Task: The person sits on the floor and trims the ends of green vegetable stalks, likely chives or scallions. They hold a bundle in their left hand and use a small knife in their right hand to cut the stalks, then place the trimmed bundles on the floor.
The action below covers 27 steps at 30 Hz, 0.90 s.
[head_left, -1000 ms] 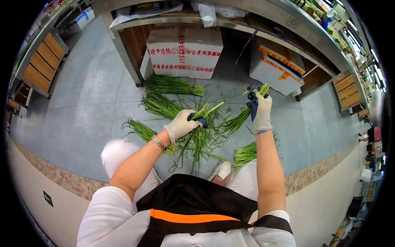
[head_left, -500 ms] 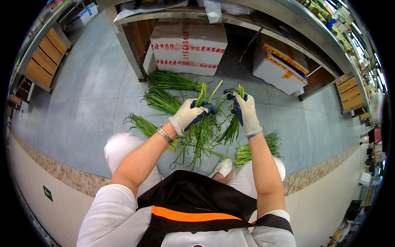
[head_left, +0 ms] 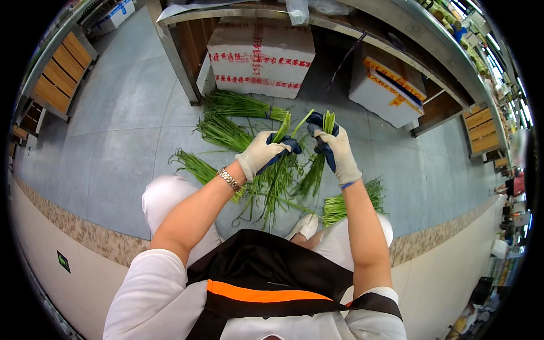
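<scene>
My left hand (head_left: 272, 150), in a white glove with dark blue coating, is closed on a few green chive-like stalks (head_left: 283, 126) pointing upward. Just to its right, my right hand (head_left: 331, 144), gloved the same way, grips a small bunch of the same greens (head_left: 311, 180), pale ends up and long leaves hanging. Below both hands lie loose tangled leaves (head_left: 272, 192) on the floor. Bundles of greens rest behind my hands (head_left: 238, 105), left of them (head_left: 192, 167) and right by my knee (head_left: 354, 201).
A metal-edged counter (head_left: 374, 37) spans the back, with a white foam box (head_left: 258, 59) and a second box (head_left: 382, 99) beneath. Grey floor tiles (head_left: 107, 170) surround me. Wooden-panelled stands (head_left: 59, 73) line the left; another stand (head_left: 481, 130) is at right. A person (head_left: 515, 184) is at the far right.
My right hand has come inward to the left beside my left hand, its bunch now more upright. My left hand has risen slightly with its stalks.
</scene>
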### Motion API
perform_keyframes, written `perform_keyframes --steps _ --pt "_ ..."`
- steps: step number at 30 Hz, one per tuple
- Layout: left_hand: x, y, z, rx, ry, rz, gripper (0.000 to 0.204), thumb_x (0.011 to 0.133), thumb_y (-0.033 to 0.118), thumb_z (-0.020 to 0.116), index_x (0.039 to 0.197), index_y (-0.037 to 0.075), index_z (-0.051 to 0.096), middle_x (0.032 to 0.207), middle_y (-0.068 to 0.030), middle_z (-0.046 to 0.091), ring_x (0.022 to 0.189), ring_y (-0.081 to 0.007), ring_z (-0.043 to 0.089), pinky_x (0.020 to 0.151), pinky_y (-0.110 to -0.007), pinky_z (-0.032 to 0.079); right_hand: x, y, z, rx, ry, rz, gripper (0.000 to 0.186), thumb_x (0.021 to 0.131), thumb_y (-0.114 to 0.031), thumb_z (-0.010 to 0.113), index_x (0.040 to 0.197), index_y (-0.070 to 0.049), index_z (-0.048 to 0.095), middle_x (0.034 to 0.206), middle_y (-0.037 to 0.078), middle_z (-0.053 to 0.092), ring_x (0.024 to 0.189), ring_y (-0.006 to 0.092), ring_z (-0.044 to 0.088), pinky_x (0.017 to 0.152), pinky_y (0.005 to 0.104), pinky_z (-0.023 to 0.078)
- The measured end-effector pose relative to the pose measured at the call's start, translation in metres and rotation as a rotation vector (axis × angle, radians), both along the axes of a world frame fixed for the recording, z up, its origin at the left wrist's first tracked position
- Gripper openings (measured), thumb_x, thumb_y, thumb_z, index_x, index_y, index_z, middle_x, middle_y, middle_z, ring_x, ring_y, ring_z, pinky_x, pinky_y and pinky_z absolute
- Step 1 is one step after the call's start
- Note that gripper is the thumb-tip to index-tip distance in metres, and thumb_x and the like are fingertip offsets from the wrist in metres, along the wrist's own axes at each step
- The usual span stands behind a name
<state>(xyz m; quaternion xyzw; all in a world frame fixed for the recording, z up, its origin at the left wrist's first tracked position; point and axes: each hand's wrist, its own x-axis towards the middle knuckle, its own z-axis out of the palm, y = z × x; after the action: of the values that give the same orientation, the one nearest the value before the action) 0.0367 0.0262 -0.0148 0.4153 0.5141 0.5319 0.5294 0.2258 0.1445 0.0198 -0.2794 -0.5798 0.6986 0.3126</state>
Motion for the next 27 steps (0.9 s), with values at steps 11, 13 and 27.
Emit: perform_keyframes --steps 11,13,27 --pt "0.011 -0.003 0.002 -0.286 -0.054 0.078 0.025 0.089 0.026 0.064 0.094 0.002 0.067 0.076 -0.0026 0.064 0.057 -0.0068 0.052 0.049 -0.023 0.044 0.026 0.008 0.019 -0.165 0.228 -0.035 0.03 0.097 -0.026 0.051 0.107 0.0 0.059 0.093 0.01 0.064 0.074 0.0129 0.055 0.064 0.0267 0.045" --pt "-0.001 0.0 -0.015 -0.216 0.025 0.043 0.018 0.084 0.018 0.066 0.092 0.002 0.071 0.077 -0.0021 0.066 0.061 -0.0068 0.055 0.055 -0.023 0.046 0.04 0.02 0.027 -0.157 0.222 -0.103 0.033 0.095 -0.028 0.05 0.108 0.001 0.061 0.094 0.01 0.067 0.071 0.0123 0.056 0.062 0.0275 0.045" --pt "0.118 -0.017 -0.219 -0.289 0.959 -0.611 0.052 0.077 0.029 0.071 0.125 0.012 0.057 0.126 -0.0112 0.056 0.11 -0.0292 0.057 0.093 -0.039 0.045 0.146 0.063 0.054 0.122 0.369 -0.517 0.018 0.094 -0.011 0.055 0.108 -0.001 0.058 0.101 0.012 0.069 0.093 0.0244 0.067 0.076 0.0322 0.054"
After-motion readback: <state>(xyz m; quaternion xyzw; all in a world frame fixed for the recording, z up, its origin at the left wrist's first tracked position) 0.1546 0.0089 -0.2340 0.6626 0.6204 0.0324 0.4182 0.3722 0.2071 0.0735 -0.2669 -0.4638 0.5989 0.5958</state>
